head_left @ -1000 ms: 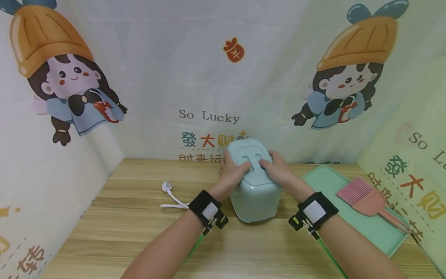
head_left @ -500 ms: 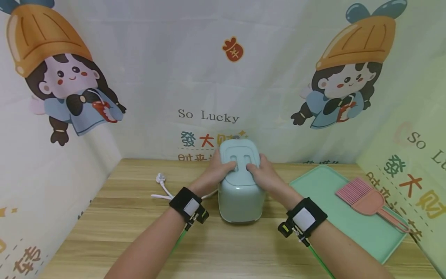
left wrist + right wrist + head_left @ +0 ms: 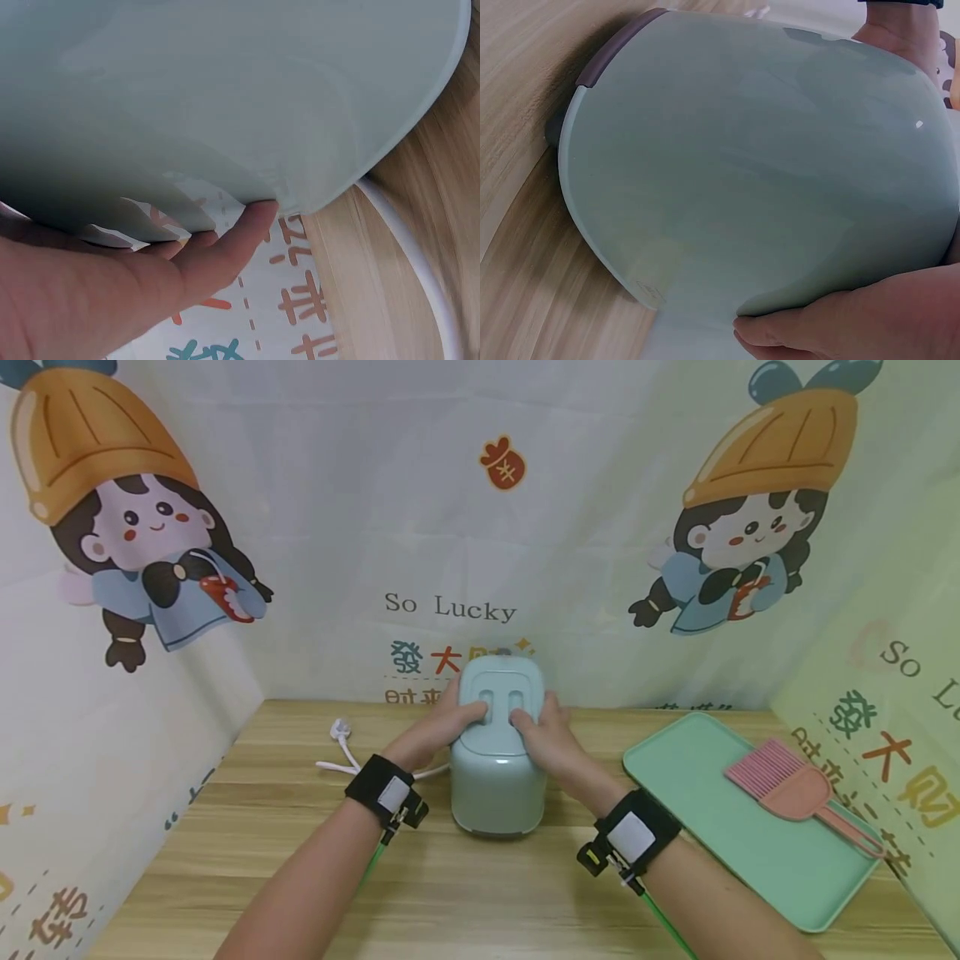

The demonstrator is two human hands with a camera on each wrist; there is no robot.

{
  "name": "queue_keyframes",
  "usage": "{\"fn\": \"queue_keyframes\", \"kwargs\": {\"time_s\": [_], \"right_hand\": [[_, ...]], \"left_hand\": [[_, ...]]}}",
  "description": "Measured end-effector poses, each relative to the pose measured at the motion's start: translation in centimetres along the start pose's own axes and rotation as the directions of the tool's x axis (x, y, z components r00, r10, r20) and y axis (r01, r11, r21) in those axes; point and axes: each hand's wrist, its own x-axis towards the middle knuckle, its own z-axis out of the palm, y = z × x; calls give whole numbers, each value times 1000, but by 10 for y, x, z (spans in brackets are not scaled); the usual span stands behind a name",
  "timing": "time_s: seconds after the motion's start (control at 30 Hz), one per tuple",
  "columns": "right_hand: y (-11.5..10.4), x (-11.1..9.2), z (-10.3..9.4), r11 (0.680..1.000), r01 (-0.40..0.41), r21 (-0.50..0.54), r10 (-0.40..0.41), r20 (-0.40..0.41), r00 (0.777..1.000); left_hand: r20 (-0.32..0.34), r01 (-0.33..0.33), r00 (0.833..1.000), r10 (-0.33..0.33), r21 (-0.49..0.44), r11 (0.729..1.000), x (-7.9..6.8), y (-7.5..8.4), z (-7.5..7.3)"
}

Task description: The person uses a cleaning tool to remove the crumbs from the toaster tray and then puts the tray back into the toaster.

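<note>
A pale green toaster (image 3: 498,793) stands at the middle of the table, its narrow end facing me and two recessed slots on its top. My left hand (image 3: 431,727) grips its left side, thumb on the top by the left slot. On the other side my right hand (image 3: 555,743) holds it the same way, thumb by the right slot. In the left wrist view, fingertips (image 3: 262,210) touch the glossy side wall (image 3: 210,97). The right wrist view shows the toaster body (image 3: 742,165) with fingers along its lower edge.
Left of the toaster lies its white cord with a plug (image 3: 341,728). A mint green tray (image 3: 720,827) at the right bears a pink brush and dustpan-like tool (image 3: 798,793). A printed cloth (image 3: 337,527) hangs behind the wood-grain table (image 3: 225,860).
Both hands have shifted the toaster to the left and turned it from a slant to nearly straight. Its cord and plug have slid left and a little back.
</note>
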Motion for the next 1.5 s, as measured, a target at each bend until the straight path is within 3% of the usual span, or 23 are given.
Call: {"fn": "queue_keyframes", "kwargs": {"time_s": [0.2,0.33,0.63,0.93,1.13,1.23,1.33,1.5], "right_hand": [[-5,1,4,1000,12,-11,-12,-7,1000],[-5,2,4,1000,11,-7,-11,-6,1000],[-2,4,5,1000,10,20,-9,-42,999],[-3,4,6,999,4,37,-3,-29,1000],[5,-3,-9,992,-11,124,5,54,999],[17,-16,-20,976,-22,219,8,65,998],[36,-34,-24,933,-42,358,13,82,997],[68,-63,-13,854,-175,489,116,149,982]], "left_hand": [[7,-6,1000,6,15,1000,-17,24,-4],[-9,-10,1000,10,-7,1000,-11,17,-4],[-77,12,997,-24,-156,988,6,-5,5],[-94,46,994,-63,-166,985,6,-7,4],[-111,72,989,-93,-182,981,1,-7,2],[-157,101,980,-125,-157,982,-6,-4,2],[-215,91,970,-116,-125,988,-15,-1,5],[-274,50,959,-77,-103,993,-22,4,15]]}}
